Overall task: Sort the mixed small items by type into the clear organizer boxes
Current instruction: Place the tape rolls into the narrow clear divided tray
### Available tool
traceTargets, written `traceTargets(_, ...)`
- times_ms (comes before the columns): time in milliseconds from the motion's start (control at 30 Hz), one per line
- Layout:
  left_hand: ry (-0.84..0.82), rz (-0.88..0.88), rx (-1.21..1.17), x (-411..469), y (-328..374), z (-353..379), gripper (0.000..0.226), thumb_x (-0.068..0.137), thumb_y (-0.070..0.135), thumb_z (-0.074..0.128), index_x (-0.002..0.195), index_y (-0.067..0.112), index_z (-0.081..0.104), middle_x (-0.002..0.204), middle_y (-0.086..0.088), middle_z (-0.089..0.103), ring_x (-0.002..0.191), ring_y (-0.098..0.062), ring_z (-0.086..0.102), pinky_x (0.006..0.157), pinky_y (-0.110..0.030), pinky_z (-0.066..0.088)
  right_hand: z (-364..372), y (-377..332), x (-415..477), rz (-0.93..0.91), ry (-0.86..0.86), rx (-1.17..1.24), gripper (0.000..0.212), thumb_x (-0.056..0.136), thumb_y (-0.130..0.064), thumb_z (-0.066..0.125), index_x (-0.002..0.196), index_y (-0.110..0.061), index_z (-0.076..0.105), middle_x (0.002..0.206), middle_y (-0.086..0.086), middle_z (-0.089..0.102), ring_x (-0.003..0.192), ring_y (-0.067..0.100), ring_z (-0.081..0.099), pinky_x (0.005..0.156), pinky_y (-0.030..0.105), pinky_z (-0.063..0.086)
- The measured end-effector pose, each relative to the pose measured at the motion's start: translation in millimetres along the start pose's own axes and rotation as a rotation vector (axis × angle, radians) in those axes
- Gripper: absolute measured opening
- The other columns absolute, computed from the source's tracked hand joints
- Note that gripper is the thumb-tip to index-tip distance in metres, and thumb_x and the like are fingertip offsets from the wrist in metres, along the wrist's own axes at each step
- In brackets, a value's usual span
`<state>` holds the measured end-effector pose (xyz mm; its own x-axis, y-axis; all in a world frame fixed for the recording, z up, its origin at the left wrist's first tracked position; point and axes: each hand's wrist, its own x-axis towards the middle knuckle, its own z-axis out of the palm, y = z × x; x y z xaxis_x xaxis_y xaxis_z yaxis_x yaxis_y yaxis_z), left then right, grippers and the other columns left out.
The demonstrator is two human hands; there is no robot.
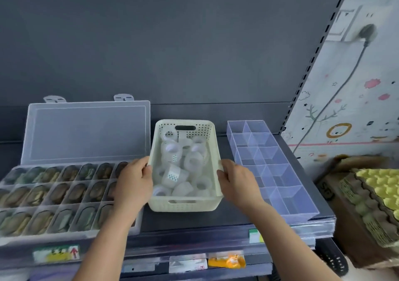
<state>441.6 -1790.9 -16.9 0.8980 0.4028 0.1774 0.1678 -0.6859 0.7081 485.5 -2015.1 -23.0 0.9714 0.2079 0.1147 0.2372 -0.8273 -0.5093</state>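
Shelf-edge labels (56, 253) below the basket (185, 204) are too blurred to read; one shows a red arrow. Left of the basket an open lidded organizer (86, 134) holds dark items; to its right sits a clear divided box (287, 203). The left hand (133, 181) and right hand (237, 181) grip the basket's side rims, fingers (146, 169) curled over them. White rolls (172, 176) lie inside.

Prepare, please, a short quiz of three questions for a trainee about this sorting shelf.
1. True or false: the left hand and the right hand grip the side rims of the cream basket.
2. Fill in, open or closed: the left organizer is ____.
3. Whose compartments look empty? A. the left organizer B. the right organizer C. both

Key: 1 true; 2 open; 3 B.
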Motion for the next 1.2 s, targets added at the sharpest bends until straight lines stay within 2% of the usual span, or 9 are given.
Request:
traceTargets(133,0.003,-0.001,0.028,5,-3,12,0.029,0.098,0.010,0.043,0.120,0.010,0.062,0.105,0.001,0.062,0.091,-0.018,0.055,0.072,-0.029,0.040,3,10,16,-0.002,0.010,-0.029,0.021,0.091,-0.018,0.046,0.075,-0.015,0.033,0.058,-0.002,0.037,0.059,0.026,0.040,0.045,0.030,0.025)
traceTargets(233,-0.025,0.004,0.129,14,-7,14,0.030,0.098,0.015,0.042,0.122,0.016,0.060,0.100,-0.002,0.063,0.081,-0.018,0.054,0.066,-0.031,0.041,-2,10,24,0.019,0.028,-0.130,0.013,0.087,-0.023,0.049,0.083,-0.014,0.042,0.065,0.000,0.050,0.063,0.026,0.049,0.052,0.031,0.037)
traceTargets(300,-0.058,0.007,0.294,20,-3,8,0.029,0.097,0.020,0.043,0.121,0.019,0.058,0.096,0.000,0.057,0.080,-0.020,0.053,0.063,-0.032,0.041,-4,7,29,0.003,0.103,-0.225,0.021,0.087,-0.034,0.054,0.094,-0.015,0.048,0.076,-0.002,0.056,0.071,0.023,0.052,0.055,0.031,0.042)
traceTargets(400,-0.056,0.087,0.460,31,13,4,0.041,0.097,0.033,0.046,0.136,0.021,0.044,0.110,-0.002,0.050,0.103,-0.024,0.052,0.075,-0.035,0.047,-2,1,45,-0.219,0.189,-0.220,0.040,0.074,-0.030,0.076,0.106,-0.014,0.060,0.090,0.001,0.061,0.083,0.026,0.057,0.054,0.032,0.048)
traceTargets(500,-0.139,0.222,0.410,46,31,14,0.049,0.096,0.034,0.050,0.142,0.020,0.041,0.129,-0.001,0.049,0.121,-0.021,0.044,0.093,-0.033,0.042,4,-6,65,-0.531,0.037,-0.322,0.061,0.059,-0.012,0.082,0.117,-0.018,0.062,0.107,0.004,0.063,0.092,0.029,0.060,0.064,0.037,0.054)
traceTargets(633,-0.214,0.203,0.449,61,42,32,0.052,0.094,0.035,0.054,0.140,0.014,0.043,0.137,-0.003,0.045,0.126,-0.023,0.038,0.098,-0.030,0.034,12,-8,82,-0.623,-0.188,-0.440,0.063,0.080,-0.008,0.063,0.138,-0.023,0.041,0.135,0.002,0.046,0.119,0.026,0.042,0.091,0.036,0.043)
traceTargets(800,-0.173,0.080,0.436,63,46,40,0.046,0.090,0.036,0.061,0.129,0.013,0.051,0.125,-0.005,0.048,0.118,-0.022,0.043,0.083,-0.026,0.035,9,-5,94,-0.581,-0.212,-0.381,0.053,0.084,-0.034,0.068,0.129,-0.015,0.048,0.124,0.002,0.048,0.116,0.023,0.041,0.084,0.038,0.049)
traceTargets(1000,-0.036,0.037,0.290,51,67,46,0.035,0.086,0.033,0.066,0.117,0.020,0.054,0.116,0.002,0.050,0.104,-0.022,0.052,0.077,-0.031,0.041,-11,20,93,-0.502,-0.122,0.146,0.060,0.080,-0.039,0.069,0.133,-0.023,0.045,0.116,0.000,0.054,0.103,0.019,0.051,0.087,0.032,0.045)
traceTargets(1200,0.027,0.160,0.151,43,108,75,0.011,0.085,0.028,0.068,0.082,0.022,0.060,0.106,0.012,0.056,0.087,-0.013,0.057,0.074,-0.030,0.045,-43,58,101,-0.505,0.020,0.341,0.013,0.084,-0.023,0.069,0.096,-0.017,0.067,0.106,-0.004,0.059,0.067,0.016,0.057,0.069,0.032,0.051)
